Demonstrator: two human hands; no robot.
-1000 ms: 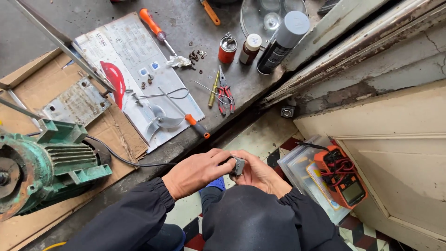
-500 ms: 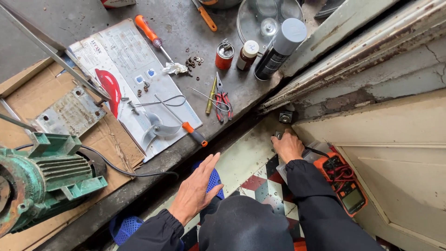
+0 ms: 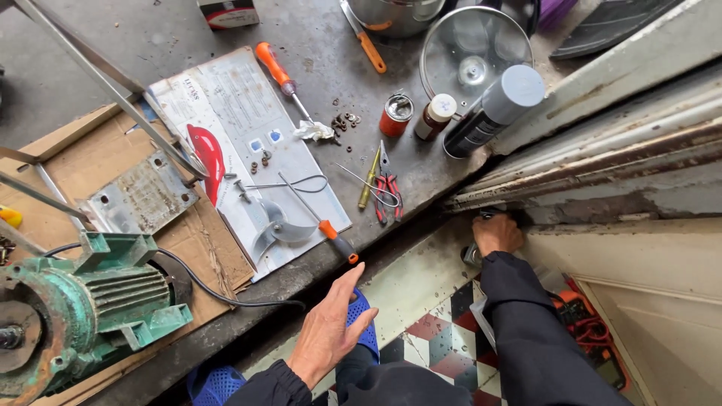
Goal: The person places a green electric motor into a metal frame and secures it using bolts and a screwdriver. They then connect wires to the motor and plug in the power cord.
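My left hand point(image 3: 329, 328) hangs open over the floor below the edge of the concrete ledge point(image 3: 421, 188), fingers spread, holding nothing. Its fingertips are near the orange-handled screwdriver point(image 3: 323, 225) that lies at the ledge's edge. My right hand point(image 3: 496, 234) reaches to the foot of the rusty door frame point(image 3: 571, 180). It is curled around a small grey metal part point(image 3: 472, 256), mostly hidden under the palm. Both arms wear dark sleeves.
On the ledge lie a printed sheet point(image 3: 248, 143) with a metal fan blade point(image 3: 274, 225), red pliers point(image 3: 387, 192), a second screwdriver point(image 3: 282, 75), a spray can point(image 3: 492, 109), a small can point(image 3: 396, 114) and a bottle point(image 3: 438, 114). A green motor point(image 3: 83, 308) sits left. An orange meter point(image 3: 590, 331) lies on the tiled floor.
My hands were together at my lap holding a small part. The right hand has carried it out to the door frame's foot, and the left hand has opened and lifted toward the ledge.
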